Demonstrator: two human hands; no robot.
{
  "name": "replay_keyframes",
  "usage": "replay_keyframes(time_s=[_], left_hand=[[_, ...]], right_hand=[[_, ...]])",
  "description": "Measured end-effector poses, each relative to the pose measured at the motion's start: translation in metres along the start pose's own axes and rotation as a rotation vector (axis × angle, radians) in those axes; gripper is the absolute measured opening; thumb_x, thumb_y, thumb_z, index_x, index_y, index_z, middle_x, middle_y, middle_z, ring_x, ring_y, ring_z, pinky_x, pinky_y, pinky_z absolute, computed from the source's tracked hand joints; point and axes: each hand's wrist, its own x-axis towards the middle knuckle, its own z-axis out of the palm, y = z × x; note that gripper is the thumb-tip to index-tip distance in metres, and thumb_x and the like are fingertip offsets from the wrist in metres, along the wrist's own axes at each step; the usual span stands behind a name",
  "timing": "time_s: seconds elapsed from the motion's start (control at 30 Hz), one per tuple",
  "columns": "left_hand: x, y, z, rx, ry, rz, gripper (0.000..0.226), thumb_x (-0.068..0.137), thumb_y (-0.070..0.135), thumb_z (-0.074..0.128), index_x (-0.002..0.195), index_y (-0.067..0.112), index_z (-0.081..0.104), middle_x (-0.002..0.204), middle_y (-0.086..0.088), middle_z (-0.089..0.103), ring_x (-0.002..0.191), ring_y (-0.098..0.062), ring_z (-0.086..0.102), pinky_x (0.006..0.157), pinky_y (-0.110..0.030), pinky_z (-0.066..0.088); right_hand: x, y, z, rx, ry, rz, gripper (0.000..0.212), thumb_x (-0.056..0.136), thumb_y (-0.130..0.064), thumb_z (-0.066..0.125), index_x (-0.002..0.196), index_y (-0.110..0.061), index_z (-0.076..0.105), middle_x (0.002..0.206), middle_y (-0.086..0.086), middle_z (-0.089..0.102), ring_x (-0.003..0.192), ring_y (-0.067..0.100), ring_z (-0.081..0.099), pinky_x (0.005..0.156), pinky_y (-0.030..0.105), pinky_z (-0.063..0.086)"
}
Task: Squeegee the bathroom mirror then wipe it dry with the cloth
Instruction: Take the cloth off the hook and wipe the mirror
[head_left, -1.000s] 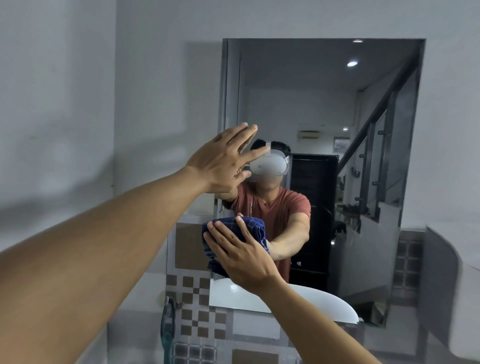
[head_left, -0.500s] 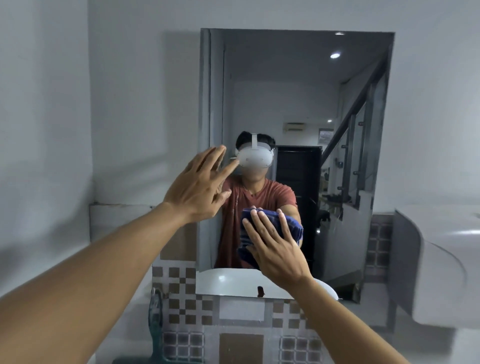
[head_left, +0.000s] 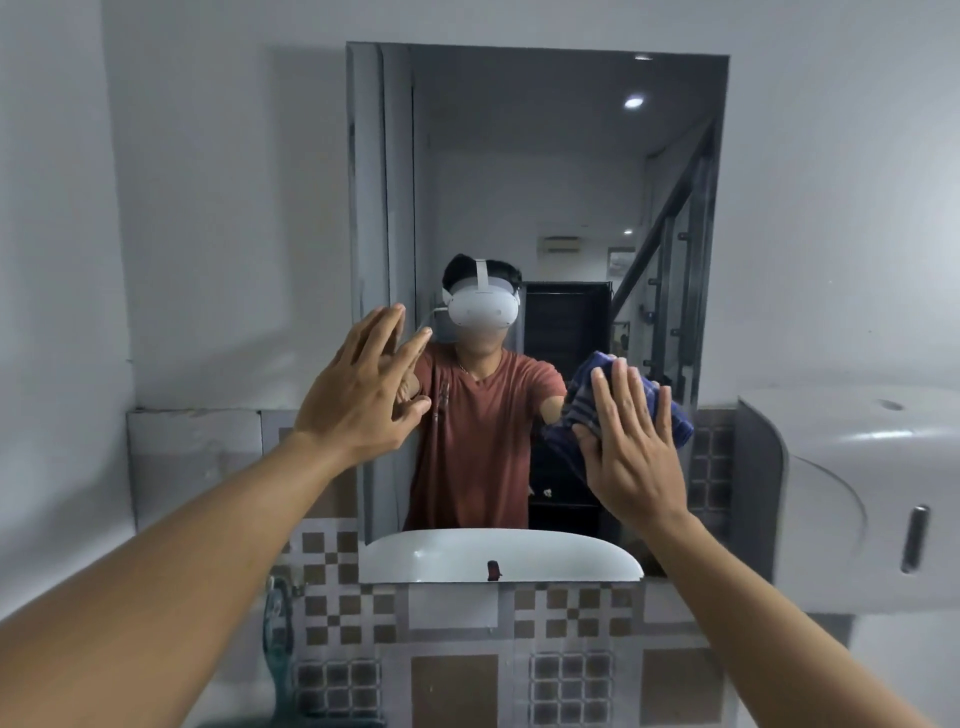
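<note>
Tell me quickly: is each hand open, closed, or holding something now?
Left hand: open, fingers spread, holding nothing.
Right hand: open, flat fingers press the cloth against the mirror.

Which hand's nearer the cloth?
Right. The right hand presses the cloth flat against the mirror; the left hand is spread near the mirror's left edge, apart from the cloth.
</note>
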Motion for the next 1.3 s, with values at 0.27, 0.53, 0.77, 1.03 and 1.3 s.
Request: replay_keyframes(time_s=[0.27, 0.53, 0.77, 1.03, 1.3], left_hand=[[-0.001, 0.002, -0.004, 0.001, 0.017, 0.006, 0.083, 0.082, 0.051, 0.069, 0.152, 0.021, 0.036, 0.161, -0.017, 0.024, 0.148, -0.037, 0.023, 0.114, -0.052, 0.038], [-0.002, 0.001, -0.004, 0.030, 0.017, 0.008, 0.083, 0.083, 0.051, 0.068, 0.153, 0.020, 0.035, 0.161, -0.020, 0.024, 0.148, -0.039, 0.022, 0.118, -0.051, 0.031], [-0.002, -0.002, -0.007, 0.030, 0.026, 0.028, 0.077, 0.087, 0.049, 0.065, 0.152, 0.019, 0.038, 0.160, -0.020, 0.028, 0.148, -0.039, 0.024, 0.118, -0.052, 0.032], [0.001, -0.010, -0.012, 0.070, 0.014, 0.080, 0.071, 0.089, 0.041, 0.062, 0.152, 0.018, 0.040, 0.157, -0.020, 0.033, 0.146, -0.037, 0.029, 0.113, -0.050, 0.040], [0.001, -0.011, -0.009, 0.060, 0.022, 0.087, 0.072, 0.089, 0.040, 0.064, 0.153, 0.019, 0.038, 0.158, -0.019, 0.032, 0.147, -0.037, 0.028, 0.112, -0.049, 0.040]], right_hand=[[-0.027, 0.018, 0.006, 0.111, 0.022, 0.171, 0.063, 0.104, -0.034, 0.032, 0.160, -0.008, 0.015, 0.168, 0.013, 0.007, 0.156, 0.022, 0.000, 0.125, 0.052, -0.004], [-0.087, -0.010, 0.029, 0.084, -0.051, 0.188, 0.065, 0.105, -0.033, 0.027, 0.160, -0.009, 0.004, 0.168, 0.015, 0.005, 0.156, 0.026, -0.001, 0.119, 0.065, 0.019], [-0.079, -0.061, 0.048, 0.013, -0.051, 0.001, 0.069, 0.101, -0.031, 0.044, 0.159, -0.008, 0.015, 0.165, 0.016, 0.015, 0.156, 0.027, 0.001, 0.119, 0.068, 0.015], [-0.042, -0.132, 0.052, 0.074, -0.018, -0.165, 0.065, 0.104, -0.034, 0.039, 0.158, -0.010, 0.013, 0.165, 0.014, 0.016, 0.155, 0.026, 0.008, 0.120, 0.066, 0.014], [-0.040, -0.184, 0.067, 0.041, -0.079, -0.397, 0.066, 0.105, -0.031, 0.047, 0.159, -0.009, 0.017, 0.167, 0.011, 0.015, 0.155, 0.026, 0.009, 0.122, 0.064, -0.001]])
